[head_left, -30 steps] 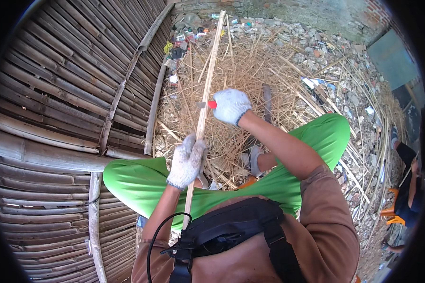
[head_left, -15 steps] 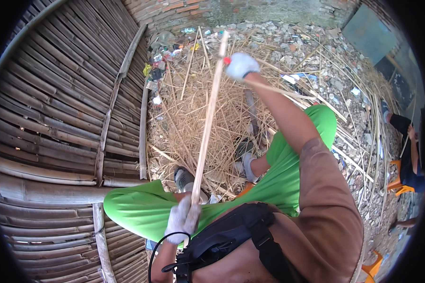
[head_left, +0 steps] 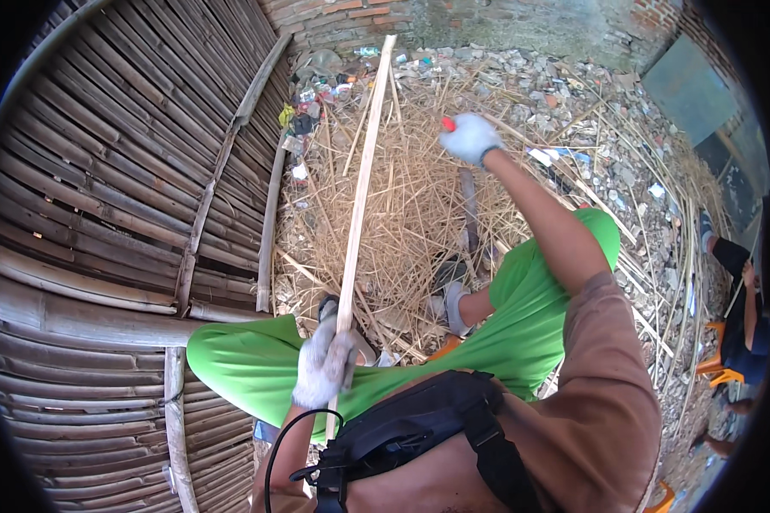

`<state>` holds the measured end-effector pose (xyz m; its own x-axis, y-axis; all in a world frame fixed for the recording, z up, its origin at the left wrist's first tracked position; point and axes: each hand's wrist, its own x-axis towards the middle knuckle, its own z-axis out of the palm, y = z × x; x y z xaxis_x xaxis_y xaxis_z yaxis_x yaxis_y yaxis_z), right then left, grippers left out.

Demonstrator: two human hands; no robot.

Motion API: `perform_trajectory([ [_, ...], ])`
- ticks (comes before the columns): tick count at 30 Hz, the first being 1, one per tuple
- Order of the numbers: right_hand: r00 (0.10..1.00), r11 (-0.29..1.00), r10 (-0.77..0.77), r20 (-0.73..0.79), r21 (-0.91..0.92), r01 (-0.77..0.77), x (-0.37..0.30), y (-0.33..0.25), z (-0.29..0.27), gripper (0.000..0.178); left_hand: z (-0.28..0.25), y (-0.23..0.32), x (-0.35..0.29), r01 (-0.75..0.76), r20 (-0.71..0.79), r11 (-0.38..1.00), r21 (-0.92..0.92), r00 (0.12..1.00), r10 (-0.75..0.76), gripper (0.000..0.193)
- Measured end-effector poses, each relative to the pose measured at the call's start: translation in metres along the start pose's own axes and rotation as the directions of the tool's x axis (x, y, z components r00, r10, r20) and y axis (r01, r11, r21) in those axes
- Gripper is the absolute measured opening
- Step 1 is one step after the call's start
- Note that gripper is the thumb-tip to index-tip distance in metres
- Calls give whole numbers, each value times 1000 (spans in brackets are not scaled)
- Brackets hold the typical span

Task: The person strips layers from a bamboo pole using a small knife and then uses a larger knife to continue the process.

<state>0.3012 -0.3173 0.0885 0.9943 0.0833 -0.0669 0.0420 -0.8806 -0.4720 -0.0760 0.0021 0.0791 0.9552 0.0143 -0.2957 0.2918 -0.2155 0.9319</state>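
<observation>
A long pale bamboo strip slants up and away from my lap, its far tip near the brick wall. My left hand, in a whitish knit glove, is closed around the strip near its lower end, over the green trousers. Out to the right of the strip, apart from it, my gloved right hand is closed on a small red-ended object. Most of that object is hidden in the fist, so its kind does not show. Thin shavings lie heaped on the ground beneath both hands.
A bamboo slat wall runs close along my left. A dark upright bar stands among the shavings. Long thin strips lie over rubble at right. Another person sits on an orange chair at the far right. A brick wall stands ahead.
My right hand has moved rightward, away from the strip. The strip has swung slightly left, and my left hand has risen a little in the picture, still gripping it.
</observation>
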Motion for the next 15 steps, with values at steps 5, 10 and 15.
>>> perform_trajectory([
  [5, 956, 953, -292, -23, -85, 289, -53, -71, 51, 34, 15, 8, 47, -160, -14, 987, -24, 987, 160, 29],
  [10, 922, 914, -376, 96, -123, 386, -86, -96, 81, 31, 17, 26, 73, -130, -45, 982, 135, 990, 137, 26],
  [15, 841, 856, -459, 288, -109, 505, -144, -123, 97, 27, 10, 16, 88, -212, -153, 903, 373, 946, 286, 26],
])
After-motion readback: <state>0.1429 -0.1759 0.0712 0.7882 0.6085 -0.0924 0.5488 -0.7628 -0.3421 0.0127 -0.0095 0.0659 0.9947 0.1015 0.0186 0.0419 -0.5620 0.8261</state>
